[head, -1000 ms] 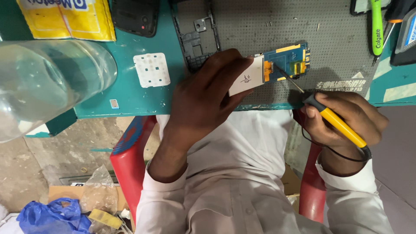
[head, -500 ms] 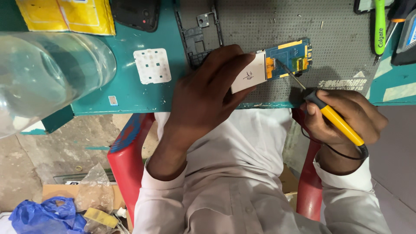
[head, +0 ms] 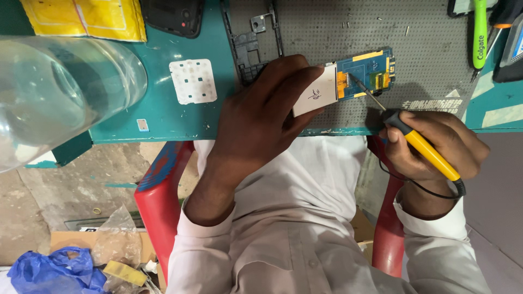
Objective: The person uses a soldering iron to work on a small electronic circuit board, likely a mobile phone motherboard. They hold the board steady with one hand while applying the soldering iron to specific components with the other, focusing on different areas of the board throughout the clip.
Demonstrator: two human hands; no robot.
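Note:
My left hand (head: pixel 261 117) presses down on a small white screen panel (head: pixel 316 91) joined to a blue circuit board (head: pixel 368 71) on the grey perforated mat (head: pixel 425 54). My right hand (head: pixel 436 147) grips a yellow-handled soldering iron (head: pixel 422 148) with a black collar. Its thin metal tip touches the orange connector between panel and board. A black cord runs from the iron's rear across my wrist.
A black phone frame (head: pixel 250 41) lies left of the board, a white keypad sheet (head: pixel 192 80) on the teal table (head: pixel 158 117). A clear plastic bottle (head: pixel 54 92) looms at left. A green tube (head: pixel 479 32) and yellow packets (head: pixel 87 16) lie at the back.
The view has shifted slightly; both hands stay in place, with the iron's tip still at the connector.

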